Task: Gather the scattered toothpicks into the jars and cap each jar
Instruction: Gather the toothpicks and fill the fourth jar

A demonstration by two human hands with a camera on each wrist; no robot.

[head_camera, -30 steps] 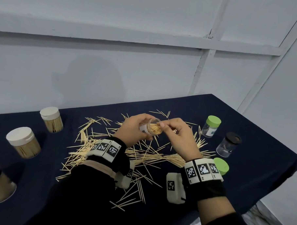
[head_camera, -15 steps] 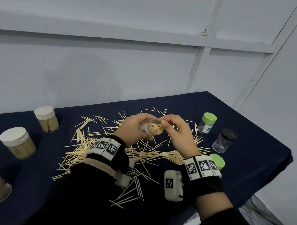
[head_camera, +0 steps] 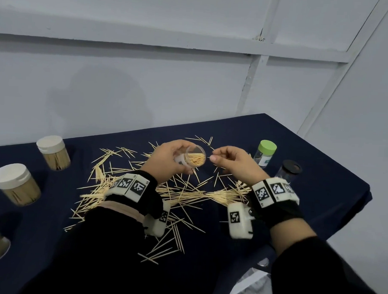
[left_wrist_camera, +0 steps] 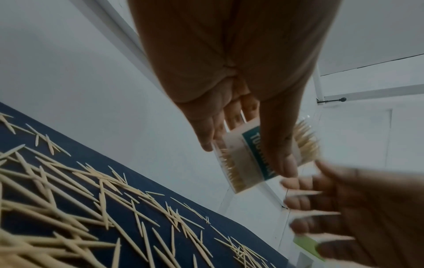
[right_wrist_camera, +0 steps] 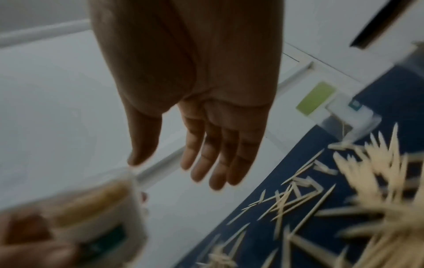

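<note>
Gripping a clear jar (head_camera: 191, 159) in the left hand (head_camera: 165, 160), fingers (left_wrist_camera: 278, 159) curled round it, tipped sideways, mouth and long axis toward the right hand (head_camera: 233, 163), toothpicks lying lengthwise inside. Hovering just beside, right fingers (right_wrist_camera: 213, 159) loose, holding nothing. Lying beneath both on the surface (head_camera: 319, 196), scattered toothpicks (head_camera: 186, 193).

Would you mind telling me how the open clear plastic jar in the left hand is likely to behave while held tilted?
The clear plastic jar looks light, so the left hand probably holds it easily. Tilted and uncapped, its toothpicks could slide out. Its smooth wall may be slippery.
</note>
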